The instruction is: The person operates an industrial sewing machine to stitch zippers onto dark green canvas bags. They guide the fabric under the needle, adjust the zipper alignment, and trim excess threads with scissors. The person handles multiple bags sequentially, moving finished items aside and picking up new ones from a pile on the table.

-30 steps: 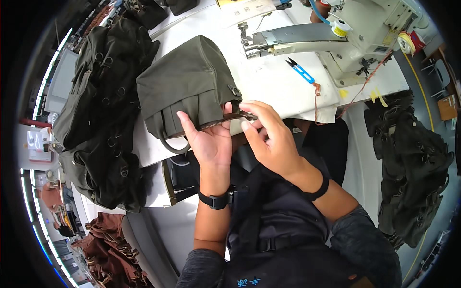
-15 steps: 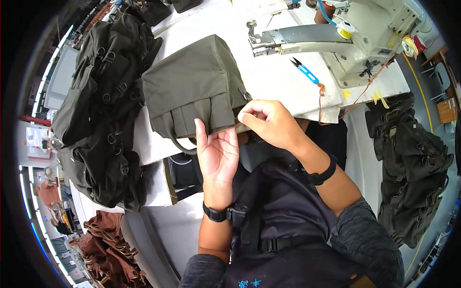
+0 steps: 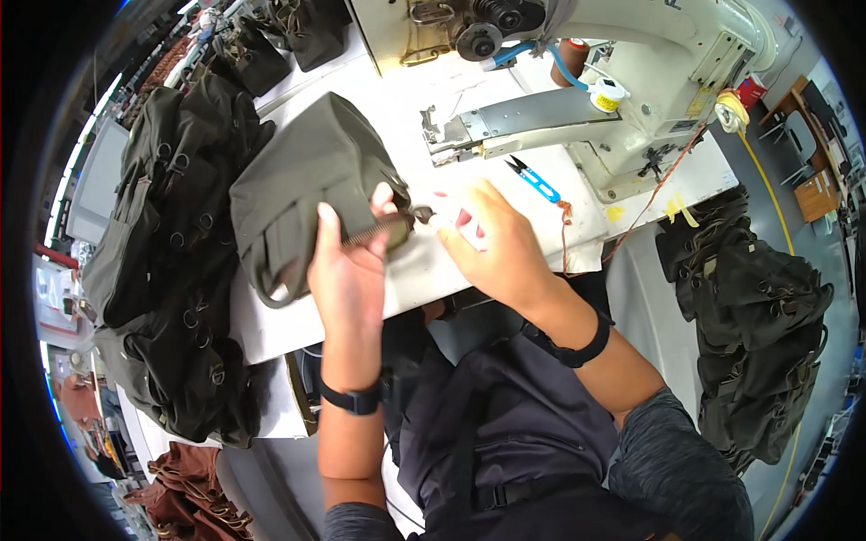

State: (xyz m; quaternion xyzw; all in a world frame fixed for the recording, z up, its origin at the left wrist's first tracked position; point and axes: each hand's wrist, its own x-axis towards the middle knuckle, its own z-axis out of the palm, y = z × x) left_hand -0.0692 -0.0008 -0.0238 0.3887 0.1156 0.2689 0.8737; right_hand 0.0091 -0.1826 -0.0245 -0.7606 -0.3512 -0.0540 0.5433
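A dark olive fabric bag (image 3: 302, 171) lies on the white table with its zipper edge (image 3: 365, 236) toward me. My left hand (image 3: 347, 270) holds that edge, thumb on one side and fingers on the other. At the zipper's right end sticks out a small dark tab (image 3: 421, 215). Just right of the tab is my right hand (image 3: 496, 239), its fingers bent and smeared by motion; whether they grip anything is unclear. A carrying handle (image 3: 271, 293) loops below the bag's left corner.
Beyond the bag stands a sewing machine (image 3: 532, 122) with its long arm. Blue thread snips (image 3: 538, 182) lie nearby. Olive bags (image 3: 171, 252) are piled at left, more olive bags (image 3: 749, 325) hang at right, and brown bags (image 3: 194, 491) sit lower left.
The bag's zipper edge has lifted and turned, with my left hand now gripping it instead of lying palm up beneath. My right hand has come off the zipper to the right.
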